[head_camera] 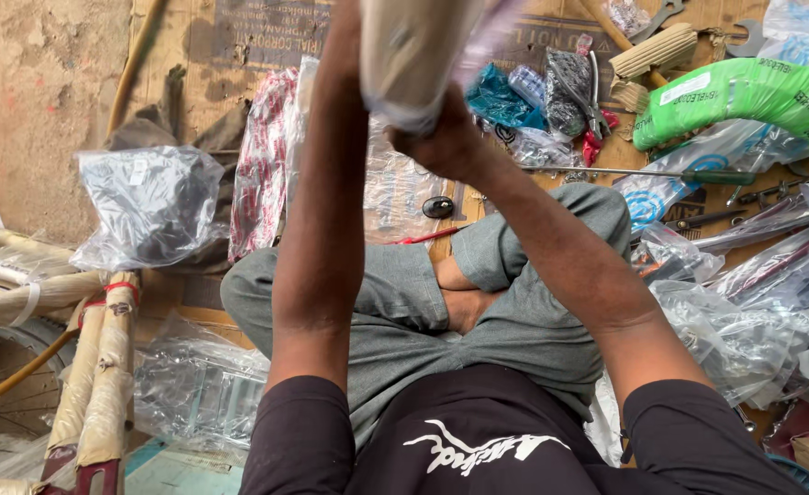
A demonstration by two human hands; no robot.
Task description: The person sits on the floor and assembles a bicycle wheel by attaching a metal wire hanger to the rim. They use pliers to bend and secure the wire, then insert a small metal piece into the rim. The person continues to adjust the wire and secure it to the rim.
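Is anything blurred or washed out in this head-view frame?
Head view: the wrapped part held up close to the lens is motion-blurred and pale, and the right hand beneath it is soft; the green tyre and the floor clutter stay sharp under even daylight, without hard shadows.

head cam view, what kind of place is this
Probably a bicycle assembly or repair spot on the floor: a paper-wrapped bike frame, a green tyre, and spanners among bagged parts on flattened cardboard.
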